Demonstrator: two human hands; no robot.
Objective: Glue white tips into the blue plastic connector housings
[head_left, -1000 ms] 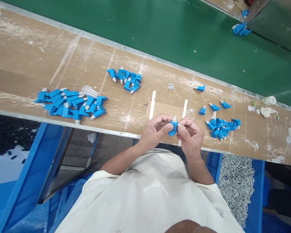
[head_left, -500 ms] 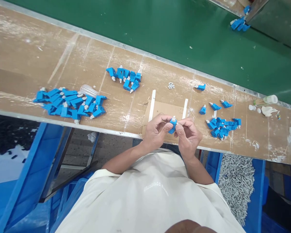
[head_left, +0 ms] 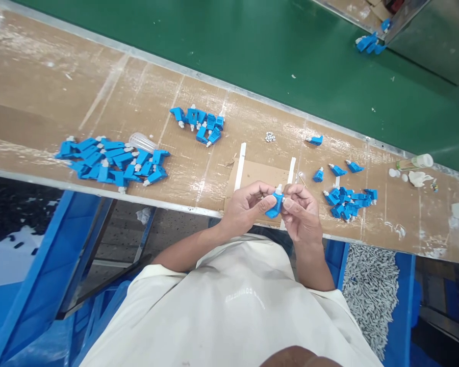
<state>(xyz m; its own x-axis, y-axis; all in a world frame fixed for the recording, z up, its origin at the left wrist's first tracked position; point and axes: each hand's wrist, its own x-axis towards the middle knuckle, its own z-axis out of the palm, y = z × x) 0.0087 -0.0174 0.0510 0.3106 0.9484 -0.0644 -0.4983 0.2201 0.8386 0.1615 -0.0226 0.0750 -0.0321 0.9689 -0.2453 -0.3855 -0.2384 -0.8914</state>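
Brown cardboard-like desk covering [head_left: 137, 97], glossy in streaks; smooth green surface [head_left: 229, 46] with soft shine; matt blue plastic-looking parts [head_left: 112, 160]; matt pale cloth shirt [head_left: 229, 306].

We see bright blue parts [head_left: 275, 206] with white tips, a brown work surface [head_left: 137, 112] with white tape strips [head_left: 240, 166], a plain green belt [head_left: 252, 51], and a cream shirt [head_left: 233, 306] with pale lettering.

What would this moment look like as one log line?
left hand: grips blue part | right hand: fingers at its side | small white pieces: loose on bench
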